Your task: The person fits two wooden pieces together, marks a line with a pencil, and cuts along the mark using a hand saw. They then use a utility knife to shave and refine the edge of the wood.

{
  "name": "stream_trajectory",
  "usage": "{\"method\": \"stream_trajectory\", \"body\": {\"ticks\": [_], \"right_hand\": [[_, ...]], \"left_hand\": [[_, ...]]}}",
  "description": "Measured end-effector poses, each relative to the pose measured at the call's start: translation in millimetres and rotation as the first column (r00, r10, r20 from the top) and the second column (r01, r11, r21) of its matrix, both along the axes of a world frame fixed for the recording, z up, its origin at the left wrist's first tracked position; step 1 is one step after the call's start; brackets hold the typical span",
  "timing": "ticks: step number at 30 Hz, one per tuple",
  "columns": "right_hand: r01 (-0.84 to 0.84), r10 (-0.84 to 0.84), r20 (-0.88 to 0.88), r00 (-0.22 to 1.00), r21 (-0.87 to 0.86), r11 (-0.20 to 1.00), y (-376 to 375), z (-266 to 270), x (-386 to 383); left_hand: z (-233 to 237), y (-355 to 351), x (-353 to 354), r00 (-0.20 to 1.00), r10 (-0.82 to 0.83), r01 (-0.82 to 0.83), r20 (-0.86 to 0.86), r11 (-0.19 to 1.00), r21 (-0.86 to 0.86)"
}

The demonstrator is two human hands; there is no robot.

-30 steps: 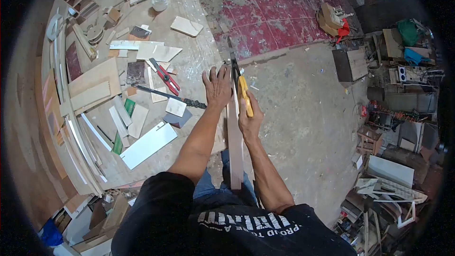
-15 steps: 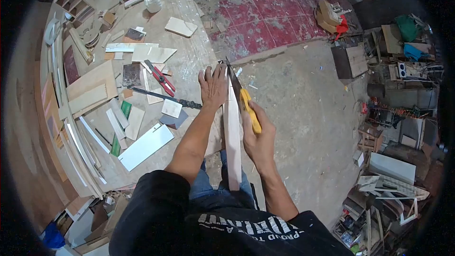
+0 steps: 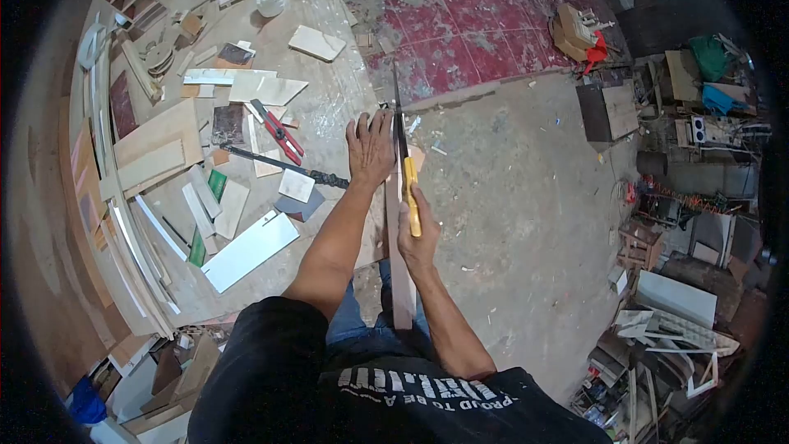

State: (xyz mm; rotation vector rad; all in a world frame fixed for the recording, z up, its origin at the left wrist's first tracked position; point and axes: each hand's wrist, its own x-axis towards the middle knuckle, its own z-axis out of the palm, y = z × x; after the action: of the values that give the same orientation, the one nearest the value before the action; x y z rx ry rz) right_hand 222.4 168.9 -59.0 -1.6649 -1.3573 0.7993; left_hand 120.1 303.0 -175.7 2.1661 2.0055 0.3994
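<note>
A long wooden strip (image 3: pixel 400 279) lies along the table's right edge and reaches back to my body. My left hand (image 3: pixel 371 148) presses on its far end, fingers spread and flat. In my right hand (image 3: pixel 418 234) is the yellow handle of a handsaw (image 3: pixel 412 185), gripped in closed fingers. The dark blade points away from me and lies along the strip's far end, just right of my left fingertips. A pale piece (image 3: pixel 418 158) shows beside the blade, partly hidden by it.
The work table (image 3: pixel 333 238) holds red-handled pliers (image 3: pixel 283 138), a black rod (image 3: pixel 271 166), a white board (image 3: pixel 251 252), wood offcuts and a clear jar (image 3: pixel 269 0). Cartons, a wooden stool (image 3: pixel 641 244) and scrap lie on the floor at right.
My right hand and the saw have moved left and slightly forward, and the blade has turned more upright in view. A pale piece now shows right of the blade. My left hand stays put.
</note>
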Motion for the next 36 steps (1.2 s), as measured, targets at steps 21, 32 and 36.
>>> {"method": "stream_trajectory", "body": {"ticks": [21,32,36], "right_hand": [[-0.056,0.059,-0.025,0.998,0.119,0.991,-6.6,-14.7,5.2],[-0.087,0.089,0.0,0.996,-0.161,0.983,-125.8,53.6,20.8],[-0.127,0.124,-0.028,0.992,-0.214,0.969,-169.4,35.1,23.2]], "left_hand": [[-2.8,1.4,4.2,0.999,0.012,-0.015,0.05,0.999,0.051],[4.1,-7.7,7.4,0.998,-0.007,0.008,0.069,1.0,-0.014],[-3.2,-6.8,7.7,1.0,-0.006,0.006,0.007,1.0,-0.004]]}}
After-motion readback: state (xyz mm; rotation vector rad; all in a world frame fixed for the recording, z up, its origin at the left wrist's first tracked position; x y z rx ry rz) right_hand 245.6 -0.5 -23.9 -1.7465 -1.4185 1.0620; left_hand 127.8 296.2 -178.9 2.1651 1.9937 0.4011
